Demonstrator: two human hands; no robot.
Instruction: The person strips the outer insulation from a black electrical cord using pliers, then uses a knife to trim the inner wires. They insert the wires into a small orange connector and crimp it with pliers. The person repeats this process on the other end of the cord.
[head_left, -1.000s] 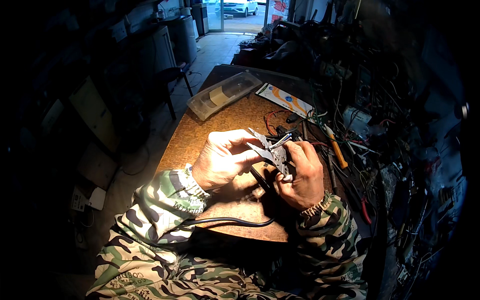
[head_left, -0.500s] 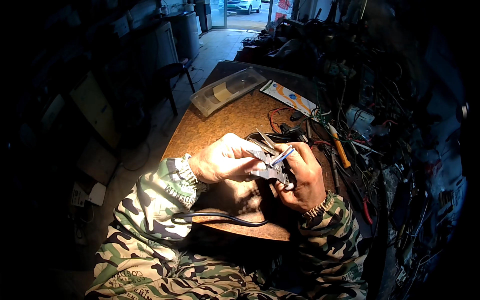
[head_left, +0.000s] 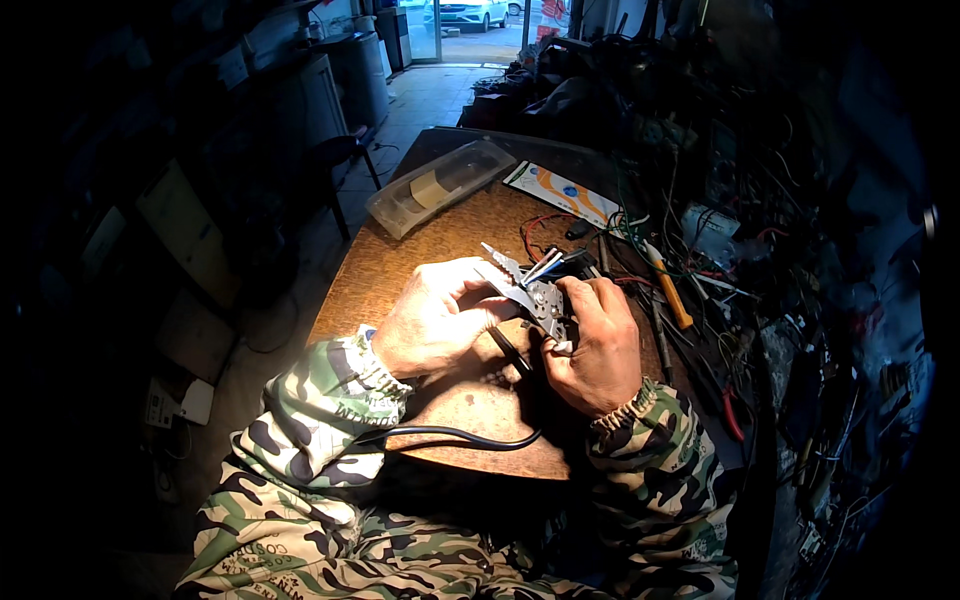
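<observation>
Over the wooden table (head_left: 400, 270), my right hand (head_left: 605, 340) is closed round a metal wire stripper (head_left: 545, 300) whose toothed jaws point up and to the left. Pinched in my left hand (head_left: 435, 318) is a black cable (head_left: 465, 436), its grip partly hidden by the fingers. Thin wires (head_left: 545, 266), white and blue among them, stick up beside the stripper's jaws. The cable's loose length hangs in a curve at the table's near edge and rises between my hands. Whether the jaws press on a wire, I cannot tell.
A clear plastic tray (head_left: 440, 187) and a white-orange packet (head_left: 563, 193) lie at the far side. To the right are a yellow-handled tool (head_left: 672, 290), red-handled pliers (head_left: 732, 413) and tangled wires. A dark stool (head_left: 338, 155) stands beyond the table's left side.
The stripper has turned so its jaws point further up and left. The wires now stand more upright, and the black cable shows between my hands. My left hand has shifted slightly.
</observation>
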